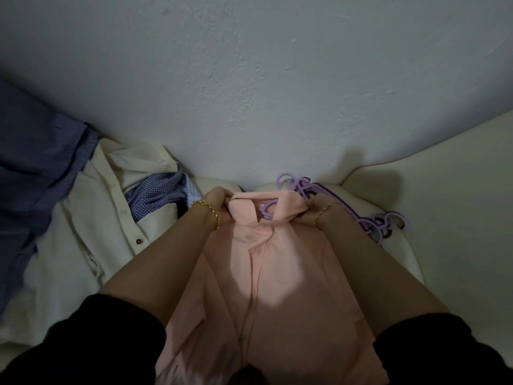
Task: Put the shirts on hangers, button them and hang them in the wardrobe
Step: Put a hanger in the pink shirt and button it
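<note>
- The left hand (218, 204) and right hand (315, 208) each grip the pink shirt (266, 273) at its collar, fingers (223, 196) curled. The purple hanger (267, 209) sits between them.
- An uneven pull could probably slip a shoulder off it.
- Spare hangers (372, 220) lie just beyond the right fingers and a cream shirt (105, 207) lies left of the left fingers, all on pale cushions (430, 204) below a plain wall (249, 79).

Four shirts lie here: pink shirt (263, 273), cream shirt (111, 190), striped blue shirt (33, 162), checked blue shirt (155, 195). One purple hanger (266, 209) is in the pink collar, and a hanger heap (384, 218) cannot be counted.

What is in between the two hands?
In the head view, the collar of the pink shirt stretches between the left hand and right hand, with a purple hanger peeking out.
</note>
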